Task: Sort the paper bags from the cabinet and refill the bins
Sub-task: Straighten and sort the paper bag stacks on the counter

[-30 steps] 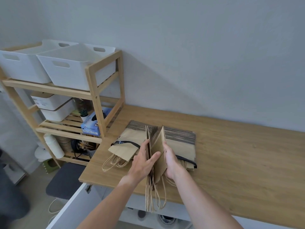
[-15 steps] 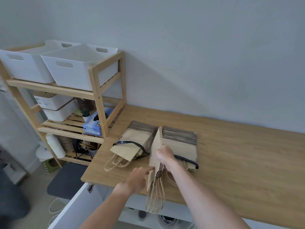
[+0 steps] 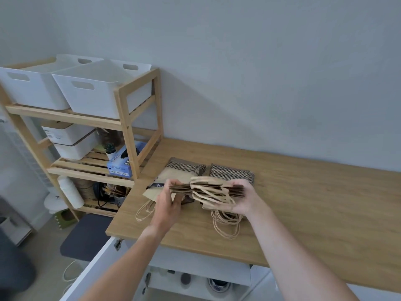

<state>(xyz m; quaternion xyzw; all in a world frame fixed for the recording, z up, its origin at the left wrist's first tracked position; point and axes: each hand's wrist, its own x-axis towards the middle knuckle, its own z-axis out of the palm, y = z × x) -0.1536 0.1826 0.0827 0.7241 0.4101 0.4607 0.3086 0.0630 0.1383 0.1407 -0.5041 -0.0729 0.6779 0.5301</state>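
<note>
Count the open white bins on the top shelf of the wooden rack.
2. The left bin and the right bin sit side by side on the top shelf. None appear hidden behind them.

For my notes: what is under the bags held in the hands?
Under the held bags lie two stacks of paper bags on the table. Their middles are covered.

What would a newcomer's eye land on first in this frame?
First, the bundle of paper bags gripped flat between the left hand and right hand above the wooden counter. Beneath it lie two banded stacks of bags. At the left, two white bins sit atop the wooden shelf.
</note>
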